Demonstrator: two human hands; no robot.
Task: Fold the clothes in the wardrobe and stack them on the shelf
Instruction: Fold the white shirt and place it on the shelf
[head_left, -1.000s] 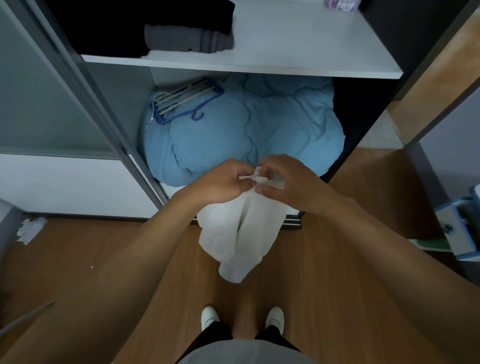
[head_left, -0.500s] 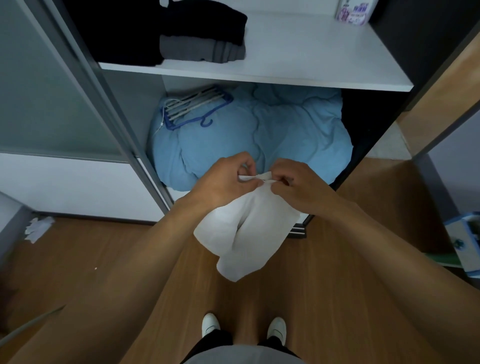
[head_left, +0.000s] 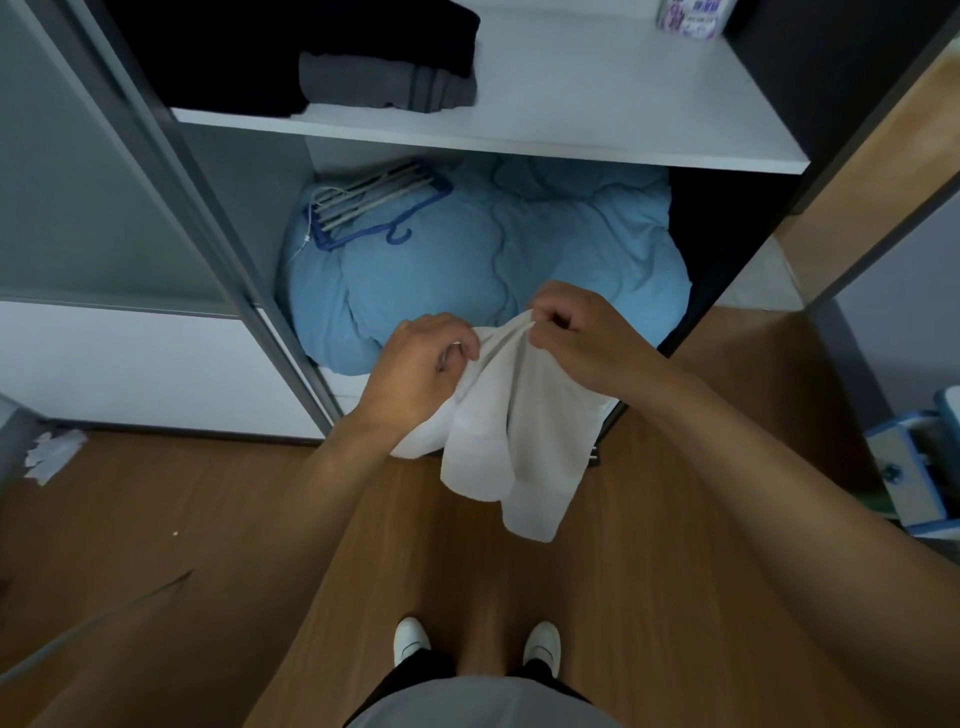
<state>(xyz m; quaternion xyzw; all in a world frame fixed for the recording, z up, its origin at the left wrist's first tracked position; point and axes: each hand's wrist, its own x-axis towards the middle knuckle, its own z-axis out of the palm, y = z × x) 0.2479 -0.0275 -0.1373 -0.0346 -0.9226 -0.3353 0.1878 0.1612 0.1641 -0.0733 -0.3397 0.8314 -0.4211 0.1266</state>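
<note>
Two folded garments, black (head_left: 363, 31) and grey (head_left: 384, 85), already sit stacked at the shelf's (head_left: 597, 104) left end. The white garment (head_left: 514, 431) hangs unfolded below the shelf's front edge, its top hem pinched by both the left hand (head_left: 421, 374) and right hand (head_left: 582, 338); folding and stacking it remain.

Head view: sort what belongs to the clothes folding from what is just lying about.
Job: white garment, left hand and right hand gripping it, white shelf, folded dark clothes.
Lying about: blue duvet, clothes hangers, crumpled tissue on floor, printed container.
</note>
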